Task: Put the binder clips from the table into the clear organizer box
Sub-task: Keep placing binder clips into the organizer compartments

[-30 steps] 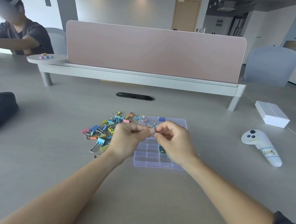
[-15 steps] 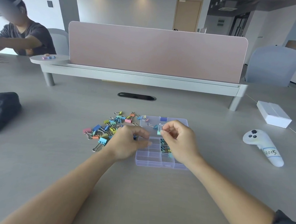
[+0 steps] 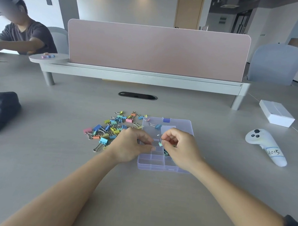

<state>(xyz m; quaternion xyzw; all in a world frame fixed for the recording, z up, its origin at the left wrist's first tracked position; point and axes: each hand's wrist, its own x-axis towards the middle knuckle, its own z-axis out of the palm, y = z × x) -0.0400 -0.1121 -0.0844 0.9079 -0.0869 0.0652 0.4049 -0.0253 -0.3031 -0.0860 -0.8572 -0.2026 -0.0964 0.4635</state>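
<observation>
Over the middle of the clear organizer box, the right hand is pinching a small mint-green binder clip by its wire handles between thumb and forefinger, the clip hanging just above the compartments. The left hand is resting at the box's left edge with its fingers curled under and its thumb lying toward a divider; whether it is gripping anything cannot be told. A few stored clips are showing in a compartment between the two hands, and one blue clip is lying on the opened-out lid. On the grey table, the loose pile of coloured binder clips is sitting just left of the box, reaching its far left corner. A white controller and a white carton are lying well apart to the right, a black bag is sitting at the left edge, and another person is sitting far left beside a pink divider.
</observation>
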